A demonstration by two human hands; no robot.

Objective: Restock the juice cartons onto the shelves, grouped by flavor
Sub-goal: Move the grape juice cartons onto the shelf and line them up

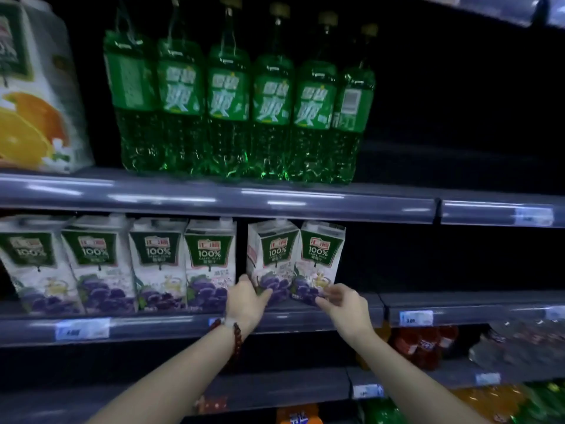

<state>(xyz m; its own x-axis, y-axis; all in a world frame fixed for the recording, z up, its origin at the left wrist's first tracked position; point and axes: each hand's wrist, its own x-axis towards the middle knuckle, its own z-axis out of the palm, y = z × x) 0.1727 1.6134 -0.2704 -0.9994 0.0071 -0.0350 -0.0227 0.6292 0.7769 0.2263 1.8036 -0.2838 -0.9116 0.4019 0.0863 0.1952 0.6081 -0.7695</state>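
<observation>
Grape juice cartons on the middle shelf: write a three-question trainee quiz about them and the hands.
1. True or false: the left hand touches a grape juice carton.
2. How many grape cartons show on the middle shelf? A) four B) six C) eight
3. Fill in: the shelf above holds green ____ beside an orange juice carton.

Key:
1. True; its fingers rest on the carton's lower front, while the right hand touches the neighbouring carton.
2. B, four in a row plus two set apart on the right.
3. bottles
</observation>
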